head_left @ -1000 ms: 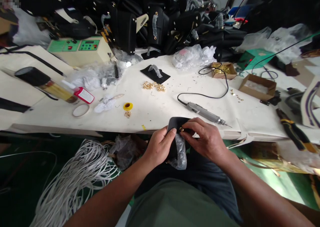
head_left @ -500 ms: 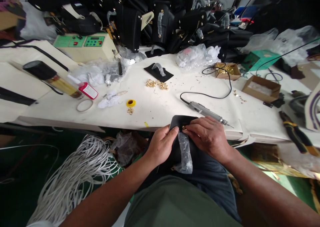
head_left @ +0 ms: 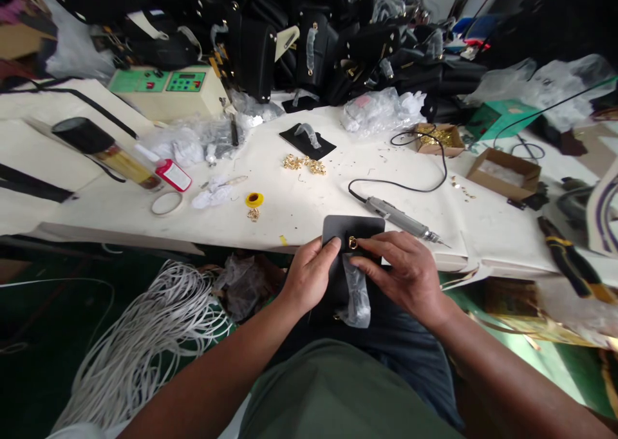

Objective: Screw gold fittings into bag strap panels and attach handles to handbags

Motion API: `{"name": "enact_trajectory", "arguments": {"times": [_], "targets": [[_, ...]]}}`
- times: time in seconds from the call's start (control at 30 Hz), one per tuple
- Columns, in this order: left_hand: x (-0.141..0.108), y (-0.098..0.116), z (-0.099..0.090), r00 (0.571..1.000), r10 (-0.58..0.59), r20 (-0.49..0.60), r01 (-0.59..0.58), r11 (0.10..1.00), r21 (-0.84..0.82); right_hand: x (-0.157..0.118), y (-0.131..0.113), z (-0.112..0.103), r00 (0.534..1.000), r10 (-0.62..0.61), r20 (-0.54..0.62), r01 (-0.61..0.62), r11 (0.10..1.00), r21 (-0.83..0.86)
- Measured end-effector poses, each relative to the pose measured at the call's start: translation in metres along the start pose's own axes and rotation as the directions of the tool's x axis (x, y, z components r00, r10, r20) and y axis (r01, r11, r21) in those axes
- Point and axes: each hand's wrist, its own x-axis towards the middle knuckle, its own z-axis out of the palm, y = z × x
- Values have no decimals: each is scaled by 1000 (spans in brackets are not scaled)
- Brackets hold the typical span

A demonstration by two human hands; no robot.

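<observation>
A black bag panel (head_left: 355, 223) is held up over my lap, in front of the table edge. My left hand (head_left: 311, 271) grips its left edge, thumb on the face. On the panel's upper part is a gold ring (head_left: 352, 242), and below it hangs a plastic-wrapped handle (head_left: 357, 294). My right hand (head_left: 405, 268) has its index fingertip against the ring, with the thumb just below, by the handle's top end. Another gold fitting shows at the handle's lower end. A grey electric screwdriver (head_left: 398, 219) lies on the table just beyond my right hand.
Gold rings (head_left: 304, 163) lie in a pile near another black panel (head_left: 297, 144). A yellow tape roll (head_left: 253, 199), a red-labelled bottle (head_left: 172, 175) and pliers (head_left: 572, 259) lie around. Small boxes (head_left: 506, 172) stand at right. Black bags (head_left: 251, 59) crowd the back. White cords (head_left: 159, 336) lie below left.
The panel has come up slightly and tilted toward me. My right fingers have drawn back a little, so the gold ring shows more fully. My left hand keeps its grip.
</observation>
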Motion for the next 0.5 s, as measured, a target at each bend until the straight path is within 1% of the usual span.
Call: {"name": "enact_trajectory", "arguments": {"times": [0.07, 0.1, 0.13, 0.17, 0.2, 0.23, 0.27, 0.3, 0.33, 0.37, 0.43, 0.5], "targets": [[3, 1, 1, 999, -4, -39, 1, 996, -90, -5, 1, -7, 991, 116, -62, -113, 992, 49], [5, 1, 2, 999, -12, -48, 5, 989, -146, -8, 1, -11, 973, 204, -104, -198, 978, 63], [7, 1, 3, 999, -25, -47, 15, 979, -201, -11, 1, -13, 942, 309, -128, -301, 950, 83], [8, 2, 4, 998, -44, -44, 31, 968, -249, -14, 1, -15, 899, 422, -113, -410, 905, 116], [10, 2, 6, 997, -66, -38, 53, 956, -287, -16, 1, -16, 847, 530, -42, -518, 840, 163], [12, 3, 7, 995, -91, -34, 75, 945, -320, -18, 0, -17, 784, 617, 74, -616, 757, 217], [13, 4, 8, 993, -113, -34, 94, 933, -348, -20, -2, -16, 711, 673, 204, -702, 658, 272], [15, 4, 9, 991, -131, -36, 108, 921, -374, -21, -3, -14, 641, 699, 317, -766, 555, 323], [15, 5, 10, 989, -146, -27, 123, 909, -397, -22, -4, -12, 586, 708, 393, -805, 457, 377], [15, 5, 11, 988, -158, -4, 142, 899, -415, -22, -4, -9, 553, 720, 418, -817, 372, 441], [12, 3, 12, 981, -177, 83, 195, 886, -421, -20, -1, -3, 526, 767, 368, -775, 254, 579], [5, 0, 12, 958, -202, 206, 269, 882, -388, -17, 6, 3, 508, 801, 317, -717, 189, 672]]}}
